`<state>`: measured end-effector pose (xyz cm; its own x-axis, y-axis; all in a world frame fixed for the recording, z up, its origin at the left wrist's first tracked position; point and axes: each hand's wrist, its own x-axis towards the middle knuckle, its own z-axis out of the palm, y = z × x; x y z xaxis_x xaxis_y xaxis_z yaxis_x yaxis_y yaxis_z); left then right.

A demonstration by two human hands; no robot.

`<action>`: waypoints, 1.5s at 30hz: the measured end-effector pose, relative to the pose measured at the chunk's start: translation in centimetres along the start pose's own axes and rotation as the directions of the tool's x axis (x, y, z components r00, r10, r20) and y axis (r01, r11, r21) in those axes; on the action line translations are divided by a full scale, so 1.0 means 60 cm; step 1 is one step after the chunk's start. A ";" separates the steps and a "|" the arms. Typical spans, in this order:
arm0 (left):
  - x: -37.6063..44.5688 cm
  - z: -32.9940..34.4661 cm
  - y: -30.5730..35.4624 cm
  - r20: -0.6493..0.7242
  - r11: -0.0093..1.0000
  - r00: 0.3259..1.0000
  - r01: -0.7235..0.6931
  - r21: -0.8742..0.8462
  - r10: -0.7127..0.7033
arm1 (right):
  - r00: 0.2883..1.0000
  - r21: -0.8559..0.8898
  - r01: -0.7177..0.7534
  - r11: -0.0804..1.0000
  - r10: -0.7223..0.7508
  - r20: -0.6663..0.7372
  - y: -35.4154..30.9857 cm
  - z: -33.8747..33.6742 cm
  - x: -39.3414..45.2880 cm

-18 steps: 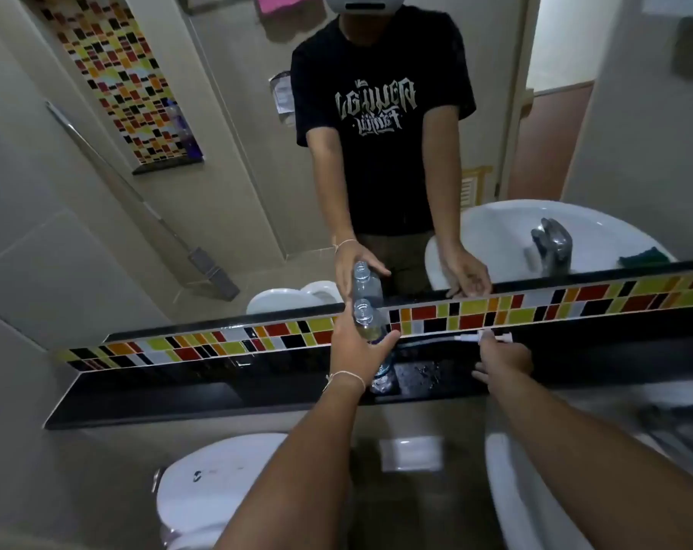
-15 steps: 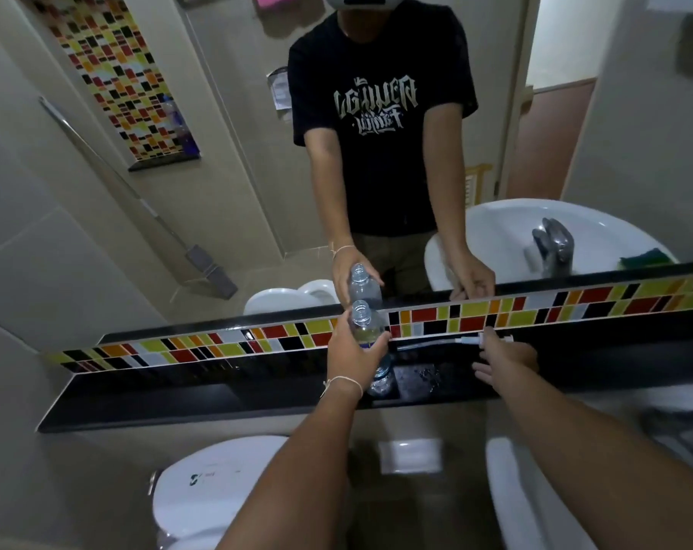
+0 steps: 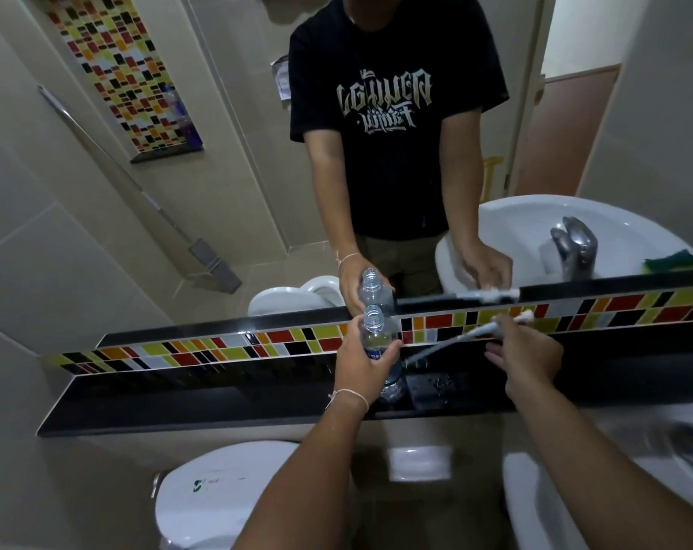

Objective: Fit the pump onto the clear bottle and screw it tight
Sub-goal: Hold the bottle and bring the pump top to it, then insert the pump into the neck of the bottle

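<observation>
A clear plastic bottle (image 3: 378, 331) with an open neck stands upright on the black shelf (image 3: 218, 406) below the mirror. My left hand (image 3: 362, 365) is wrapped around its middle. To the right, my right hand (image 3: 529, 353) holds the white pump (image 3: 499, 325) by its head. The pump's thin dip tube (image 3: 436, 349) slants down to the left, and its tip hangs beside the bottle, outside the neck. The mirror repeats the bottle, both hands and the pump.
A strip of coloured mosaic tiles (image 3: 257, 343) runs behind the shelf. A white toilet tank (image 3: 226, 494) sits below left, and a white basin (image 3: 543, 502) with a tap at lower right. Water drops lie on the shelf by the bottle.
My right hand has lifted the pump off the shelf, so the tube now slopes down toward the bottle instead of lying flat. My left hand has kept hold of the bottle.
</observation>
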<state>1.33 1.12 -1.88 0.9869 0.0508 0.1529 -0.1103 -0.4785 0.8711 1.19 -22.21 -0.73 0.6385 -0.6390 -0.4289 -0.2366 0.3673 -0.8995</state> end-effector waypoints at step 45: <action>0.007 -0.046 0.019 0.370 0.998 0.928 0.032 0.045 -0.046 | 0.200 -0.145 0.979 0.143 -0.545 0.814 -0.057 0.119 -0.120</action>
<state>1.29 3.02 0.47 0.9642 -0.2553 -0.0713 -0.0735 -0.5158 0.8536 2.62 -14.06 6.06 0.8528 0.2228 0.4723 0.4856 -0.6711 -0.5602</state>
